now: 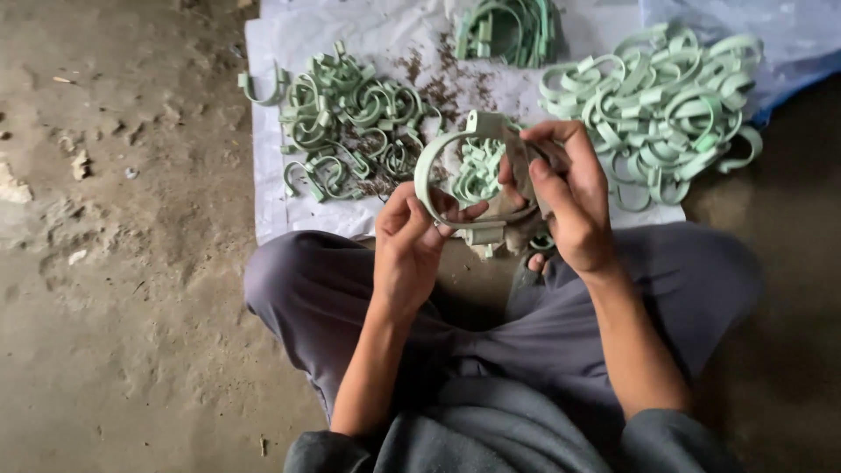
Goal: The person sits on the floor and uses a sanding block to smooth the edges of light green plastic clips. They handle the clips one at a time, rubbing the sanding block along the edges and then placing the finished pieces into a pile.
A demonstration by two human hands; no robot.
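Hands: both are raised over the person's crossed legs, close together, working on one pale green ring-shaped plastic clamp (442, 166)
Left hand: the left hand (405, 254) is closed on the lower curve of the clamp, thumb and fingertips pinching the band near its squared end tab
Right hand: the right hand (565, 197) is wrapped around the right side of the same clamp, fingers curled shut over it and over something grey-brown I cannot make out
Clamp in hand: it is held upright above the near edge of the white sheet (272, 131), its open loop facing up at me, one tab at the top and one at the bottom
Left pile: a tangle of darker green clamps (350, 123) lies toward the left edge of the sheet, one stray piece hooked out over that edge
Right pile: a bigger heap of paler clamps (661, 105) fills the right side of the sheet, just beside the right hand
Far stack: a small nested bunch of green clamps (508, 31) sits at the far edge of the sheet
Debris: brown shavings (438, 83) are scattered on the sheet between the left pile and the far stack
Floor: bare dusty ground (123, 245) carries the sheet, with the person's grey trousers (298, 289) spread on it
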